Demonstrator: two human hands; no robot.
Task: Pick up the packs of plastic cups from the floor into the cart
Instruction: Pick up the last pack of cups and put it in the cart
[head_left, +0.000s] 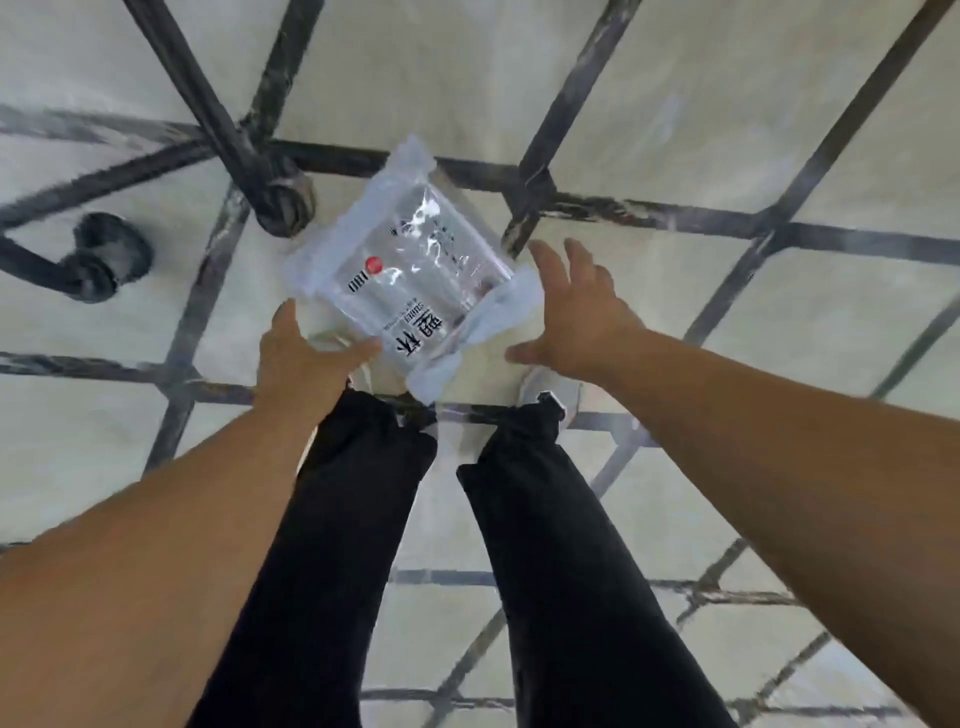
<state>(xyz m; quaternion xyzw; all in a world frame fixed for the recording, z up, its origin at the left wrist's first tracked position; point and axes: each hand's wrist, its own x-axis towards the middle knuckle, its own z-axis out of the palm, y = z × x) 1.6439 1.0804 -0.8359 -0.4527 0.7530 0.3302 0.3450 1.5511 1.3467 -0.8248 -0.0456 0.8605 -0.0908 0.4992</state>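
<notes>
Pack of plastic cups (415, 265): a clear, flat bag with white crimped ends, black printed characters and a small red dot, turned cornerwise over the pale floor (675, 130) with its dark crossing lines. The frame is smeared by motion, so I cannot tell whether the pack lies on the floor or hangs just above it.

The left hand (304, 364) is at the pack's lower left edge. Its grip is wide and loose, the fingers running up along the pack's left side and the thumb (361, 352) stretched across to the bag's edge, seemingly touching it; nothing is closed around the plastic.

The right hand (576, 317) is just beside the pack's right corner, its grip fully spread with fingers splayed and thumb out, holding nothing.

Below the pack stand two black trouser legs (545, 545), and a pale shoe (540, 384) shows below the right hand. Up and to the left of the pack, black metal bars (208, 109) slant down and end in a curled scroll just beside the pack's upper left edge; a second scroll lies farther left.
</notes>
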